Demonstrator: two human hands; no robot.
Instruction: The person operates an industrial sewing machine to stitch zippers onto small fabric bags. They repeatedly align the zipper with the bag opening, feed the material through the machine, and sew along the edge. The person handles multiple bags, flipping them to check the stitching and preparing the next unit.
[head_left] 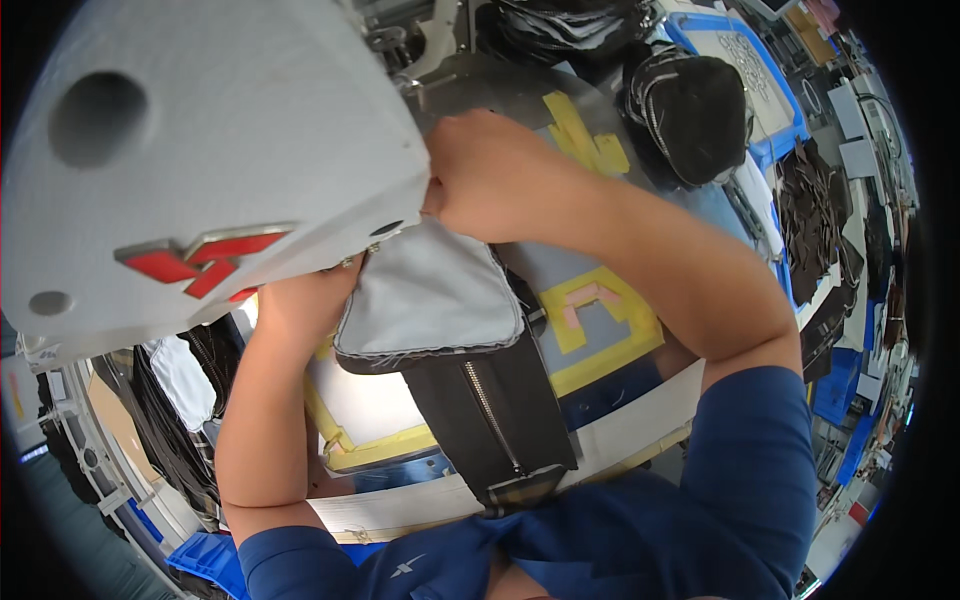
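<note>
A half-made bag piece with pale grey lining (430, 295) and a dark raw edge lies under the head of a large sewing machine (200, 180). From it a black strip with a metal zipper (480, 410) runs down toward my body. My right hand (490, 175) is curled closed at the far right edge of the piece; its fingertips disappear behind the machine head. At the left edge of the lining, my left hand (310, 300) touches the piece, most of its fingers covered by the machine. The needle area is hidden.
Yellow tape (600, 370) marks the work plate around the piece. Black bag parts (690, 110) are stacked at the far right, near a blue-rimmed tray (790, 90). Dark scraps (815, 220) lie further right. Black strips (150, 420) hang at the left above a blue bin (210, 560).
</note>
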